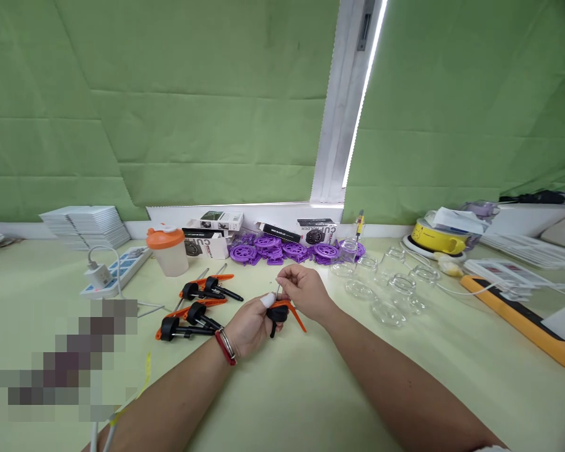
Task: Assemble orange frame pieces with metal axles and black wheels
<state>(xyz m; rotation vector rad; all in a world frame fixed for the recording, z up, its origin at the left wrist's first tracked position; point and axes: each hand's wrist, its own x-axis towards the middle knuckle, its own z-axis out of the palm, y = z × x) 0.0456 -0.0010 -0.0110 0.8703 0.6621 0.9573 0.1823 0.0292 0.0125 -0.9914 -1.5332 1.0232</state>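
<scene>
The left hand [250, 325] grips a black-and-orange plastic part [277, 313] over the middle of the desk [282, 402], while the right hand [307, 292] pinches a thin metal rod [277, 290] whose lower end stands near the left thumb. Good work here probably calls for bracing the part firmly, keeping the rod straight, and applying light, even pressure.

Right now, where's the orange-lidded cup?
The cup stands left of centre in the head view, between the power strip and printed boxes.
</scene>
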